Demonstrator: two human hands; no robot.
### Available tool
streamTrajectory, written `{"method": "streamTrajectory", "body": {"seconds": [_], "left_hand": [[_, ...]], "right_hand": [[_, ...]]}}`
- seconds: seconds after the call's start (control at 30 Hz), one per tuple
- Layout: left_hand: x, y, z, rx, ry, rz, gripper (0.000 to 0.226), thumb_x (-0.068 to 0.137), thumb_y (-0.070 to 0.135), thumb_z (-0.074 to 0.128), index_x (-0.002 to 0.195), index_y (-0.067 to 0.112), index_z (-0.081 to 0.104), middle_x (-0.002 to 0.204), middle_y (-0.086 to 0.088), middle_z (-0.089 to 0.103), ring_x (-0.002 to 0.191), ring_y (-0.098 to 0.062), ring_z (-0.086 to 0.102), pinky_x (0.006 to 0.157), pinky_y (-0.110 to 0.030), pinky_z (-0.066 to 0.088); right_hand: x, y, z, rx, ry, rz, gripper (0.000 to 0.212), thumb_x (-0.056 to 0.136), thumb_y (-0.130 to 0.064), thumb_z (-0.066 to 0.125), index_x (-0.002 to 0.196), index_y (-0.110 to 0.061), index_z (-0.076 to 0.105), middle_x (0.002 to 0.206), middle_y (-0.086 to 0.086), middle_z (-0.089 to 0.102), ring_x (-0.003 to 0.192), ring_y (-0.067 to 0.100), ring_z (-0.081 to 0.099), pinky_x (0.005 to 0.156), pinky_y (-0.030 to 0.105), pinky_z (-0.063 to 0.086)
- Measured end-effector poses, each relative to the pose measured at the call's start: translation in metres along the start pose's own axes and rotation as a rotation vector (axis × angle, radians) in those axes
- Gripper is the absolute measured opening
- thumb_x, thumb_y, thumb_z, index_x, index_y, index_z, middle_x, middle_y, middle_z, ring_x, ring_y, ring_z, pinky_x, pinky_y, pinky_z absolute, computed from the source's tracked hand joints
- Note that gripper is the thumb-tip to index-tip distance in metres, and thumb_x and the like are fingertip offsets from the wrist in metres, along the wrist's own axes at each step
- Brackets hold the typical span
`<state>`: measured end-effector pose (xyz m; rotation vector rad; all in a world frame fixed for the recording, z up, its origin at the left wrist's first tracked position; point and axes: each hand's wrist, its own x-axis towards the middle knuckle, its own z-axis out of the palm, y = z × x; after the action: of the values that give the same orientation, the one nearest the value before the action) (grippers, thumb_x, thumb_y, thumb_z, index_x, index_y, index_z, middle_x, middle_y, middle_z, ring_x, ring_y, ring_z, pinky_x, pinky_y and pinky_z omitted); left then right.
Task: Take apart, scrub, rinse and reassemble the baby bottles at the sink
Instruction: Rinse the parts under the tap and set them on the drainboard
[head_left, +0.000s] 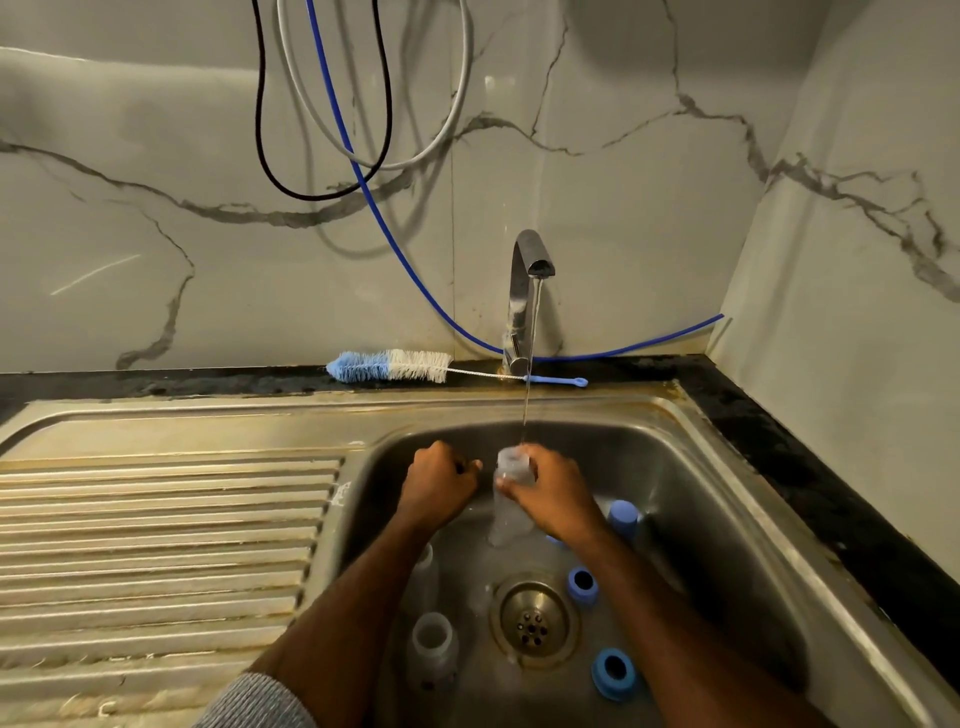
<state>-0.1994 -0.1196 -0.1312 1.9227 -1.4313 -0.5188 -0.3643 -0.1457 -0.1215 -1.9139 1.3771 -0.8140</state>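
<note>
Through the head camera I saw a marble-look wall (156, 249), pale grey with dark veins, meeting a second veined panel (857, 260) at the right corner. Black (270, 161), grey (447, 130) and blue (415, 280) cables hung in loops down the wall. A dark speckled counter (779, 447) ran along the wall's foot and down the right side. The steel drainboard (156, 519) at left was ribbed and stained. Light was dim and warm.

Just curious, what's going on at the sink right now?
Right hand grips bottle under tap stream. Left hand fisted beside it, contents unclear. Brush idle on ledge. Nothing blocking.
</note>
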Motion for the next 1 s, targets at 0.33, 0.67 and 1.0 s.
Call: {"method": "streamTrajectory", "body": {"seconds": [0.33, 0.67, 1.0], "left_hand": [[-0.0014, 0.0022, 0.0013, 0.055, -0.018, 0.013, 0.033, 0.094, 0.030, 0.068, 0.064, 0.016, 0.066, 0.063, 0.001, 0.065, 0.061, -0.013, 0.062, 0.057, -0.027, 0.044], [-0.0019, 0.0034, 0.0016, 0.054, -0.026, 0.014, 0.032, 0.093, 0.031, 0.068, 0.065, 0.015, 0.067, 0.063, 0.002, 0.065, 0.062, -0.012, 0.062, 0.060, -0.031, 0.052], [-0.0029, 0.0021, 0.0022, 0.039, -0.012, 0.010, 0.026, 0.094, 0.030, 0.068, 0.070, 0.018, 0.067, 0.067, 0.003, 0.065, 0.064, -0.009, 0.063, 0.058, -0.026, 0.048]], "right_hand": [[-0.0028, -0.0031, -0.0011, -0.039, 0.076, 0.019, 0.051, 0.091, -0.036, 0.071, 0.137, -0.026, 0.053, 0.128, -0.002, 0.065, 0.116, 0.017, 0.061, 0.097, 0.038, 0.053], [-0.0039, -0.0050, -0.0026, -0.049, 0.097, 0.058, 0.050, 0.091, -0.041, 0.069, 0.136, -0.026, 0.054, 0.125, -0.002, 0.064, 0.113, 0.018, 0.062, 0.088, 0.031, 0.054], [-0.0062, -0.0034, -0.0031, -0.133, -0.004, 0.123, 0.046, 0.088, -0.044, 0.072, 0.130, -0.028, 0.058, 0.120, -0.003, 0.067, 0.103, 0.013, 0.063, 0.088, 0.032, 0.054]]}}
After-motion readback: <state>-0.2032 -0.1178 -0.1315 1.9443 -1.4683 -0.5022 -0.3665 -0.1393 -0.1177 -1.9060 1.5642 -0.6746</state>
